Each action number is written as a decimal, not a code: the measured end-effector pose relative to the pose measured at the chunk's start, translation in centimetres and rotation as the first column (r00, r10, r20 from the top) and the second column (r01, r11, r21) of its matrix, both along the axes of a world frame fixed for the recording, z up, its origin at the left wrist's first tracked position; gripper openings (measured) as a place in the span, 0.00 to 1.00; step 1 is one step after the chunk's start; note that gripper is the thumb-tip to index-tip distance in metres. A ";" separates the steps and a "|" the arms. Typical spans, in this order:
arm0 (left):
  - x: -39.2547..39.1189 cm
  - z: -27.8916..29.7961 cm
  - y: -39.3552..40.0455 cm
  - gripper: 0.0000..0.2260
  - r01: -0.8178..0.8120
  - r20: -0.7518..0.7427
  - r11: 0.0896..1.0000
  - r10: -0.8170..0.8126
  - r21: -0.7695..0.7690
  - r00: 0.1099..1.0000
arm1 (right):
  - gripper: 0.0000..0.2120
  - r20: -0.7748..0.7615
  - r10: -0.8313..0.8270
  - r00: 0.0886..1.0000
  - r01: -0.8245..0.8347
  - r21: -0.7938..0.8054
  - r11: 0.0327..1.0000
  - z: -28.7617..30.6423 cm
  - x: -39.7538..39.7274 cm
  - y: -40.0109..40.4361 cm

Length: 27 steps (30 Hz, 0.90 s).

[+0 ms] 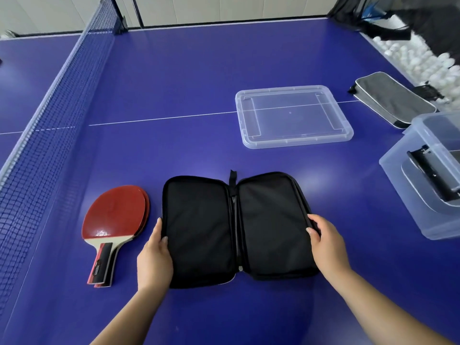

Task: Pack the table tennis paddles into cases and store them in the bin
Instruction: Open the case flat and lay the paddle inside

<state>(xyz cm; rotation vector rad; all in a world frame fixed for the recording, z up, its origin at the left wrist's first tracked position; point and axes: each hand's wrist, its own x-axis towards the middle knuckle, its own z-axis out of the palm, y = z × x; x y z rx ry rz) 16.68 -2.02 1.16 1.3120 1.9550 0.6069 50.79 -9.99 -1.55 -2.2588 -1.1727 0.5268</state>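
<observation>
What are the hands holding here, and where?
The open black case: left hand holds its left edge, right hand its right edge. The paddles lie untouched.

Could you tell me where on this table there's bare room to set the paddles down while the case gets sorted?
Bare blue table lies between the net and the clear lid, and between that lid and the open black case. The near edge below both hands is bare too. The right side is crowded: grey case, clear bin, white balls.
</observation>
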 end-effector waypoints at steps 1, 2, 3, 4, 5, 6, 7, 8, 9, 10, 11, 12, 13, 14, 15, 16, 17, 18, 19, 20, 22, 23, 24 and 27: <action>-0.5 -0.2 0.2 0.22 -0.001 0.000 1.000 0.001 -0.004 1.000 | 0.16 0.001 0.010 1.000 -0.010 -0.003 1.000 -0.1 0.0 0.1; -0.9 -0.4 0.4 0.22 -0.003 -0.003 1.000 0.003 -0.006 1.000 | 0.16 0.001 0.020 1.000 -0.020 -0.007 1.000 -0.2 0.0 0.3; -1.2 -0.5 0.5 0.22 -0.006 -0.005 1.000 0.006 -0.006 1.000 | 0.16 -0.001 0.030 1.000 -0.030 -0.009 1.000 -0.2 -0.2 0.4; -1.4 -0.6 0.6 0.22 -0.008 -0.006 1.000 0.008 -0.005 1.000 | 0.16 -0.005 0.039 0.999 -0.039 -0.011 0.999 -0.3 -0.3 0.6; -1.6 -0.8 0.7 0.22 -0.010 -0.006 1.000 0.010 -0.005 1.000 | 0.16 -0.008 0.048 0.999 -0.048 -0.012 0.999 -0.4 -0.5 0.7; -1.7 -0.9 0.7 0.22 -0.009 -0.006 1.000 0.009 -0.007 1.000 | 0.16 -0.010 0.057 0.998 -0.058 -0.016 0.998 -0.5 -0.7 0.8; -1.9 -1.1 0.8 0.22 0.000 -0.011 1.000 0.000 -0.012 1.000 | 0.16 -0.011 0.066 0.998 -0.067 -0.022 0.998 -0.7 -0.8 0.8; -2.1 -1.3 0.9 0.22 0.019 -0.022 1.000 -0.019 -0.018 1.000 | 0.16 -0.011 0.072 0.997 -0.073 -0.033 0.997 -0.8 -0.8 0.8; -2.4 -1.5 1.0 0.23 0.045 -0.039 0.999 -0.046 -0.025 0.998 | 0.16 -0.010 0.075 0.997 -0.076 -0.046 0.996 -0.9 -0.8 0.8; -2.7 -1.8 1.2 0.23 0.074 -0.061 0.997 -0.076 -0.034 0.995 | 0.17 -0.007 0.078 0.997 -0.078 -0.064 0.995 -1.0 -0.8 0.7; -3.0 -2.0 1.3 0.23 0.103 -0.085 0.994 -0.107 -0.044 0.991 | 0.17 -0.001 0.080 0.997 -0.080 -0.086 0.993 -1.0 -0.7 0.6; -3.3 -2.1 1.4 0.24 0.126 -0.106 0.990 -0.132 -0.056 0.986 | 0.17 0.008 0.081 0.997 -0.080 -0.110 0.991 -1.1 -0.7 0.5; -3.5 -2.1 1.5 0.24 0.148 -0.124 0.987 -0.154 -0.062 0.980 | 0.18 0.017 0.080 0.997 -0.077 -0.130 0.988 -1.1 -0.7 0.4; -3.7 -2.0 1.5 0.25 0.169 -0.141 0.984 -0.175 -0.058 0.974 | 0.18 0.025 0.077 0.997 -0.072 -0.143 0.987 -1.1 -0.7 0.3; -4.0 -1.8 1.5 0.25 0.189 -0.156 0.981 -0.194 -0.043 0.969 | 0.19 0.030 0.073 0.997 -0.068 -0.147 0.987 -1.0 -0.7 0.3; -4.3 -1.4 1.4 0.25 0.203 -0.173 0.979 -0.204 -0.019 0.964 | 0.19 0.032 0.072 0.997 -0.067 -0.147 0.987 -1.0 -0.8 0.3; -4.6 -1.1 1.4 0.25 0.209 -0.196 0.978 -0.203 0.011 0.960 | 0.20 0.031 0.073 0.997 -0.068 -0.145 0.987 -1.0 -0.9 0.3; -5.0 -0.8 1.3 0.25 0.204 -0.229 0.978 -0.189 0.042 0.955 | 0.21 0.029 0.077 0.997 -0.072 -0.144 0.987 -1.0 -1.0 0.3; -5.4 -0.4 1.2 0.25 0.188 -0.267 0.979 -0.163 0.072 0.950 | 0.22 0.028 0.081 0.996 -0.076 -0.148 0.986 -0.9 -1.1 0.3; -6.0 -0.1 1.2 0.25 0.161 -0.301 0.982 -0.124 0.100 0.945 | 0.23 0.028 0.085 0.996 -0.079 -0.155 0.985 -0.9 -1.3 0.4; -7.3 0.3 0.9 0.25 0.072 -0.341 0.988 -0.023 0.133 0.940 | 0.25 0.033 0.087 0.996 -0.079 -0.177 0.981 -0.7 -1.6 0.5; -8.0 0.4 0.8 0.25 0.018 -0.351 0.991 0.030 0.132 0.936 | 0.26 0.035 0.083 0.996 -0.075 -0.188 0.979 -0.6 -1.7 0.6; -8.8 0.4 0.7 0.26 -0.033 -0.359 0.992 0.074 0.120 0.930 | 0.26 0.036 0.079 0.996 -0.070 -0.197 0.978 -0.5 -1.8 0.6; -10.8 0.0 0.8 0.21 -0.139 -0.352 0.989 0.145 0.041 0.925 | 0.27 0.045 0.073 0.996 -0.062 -0.208 0.976 -0.4 -2.2 0.5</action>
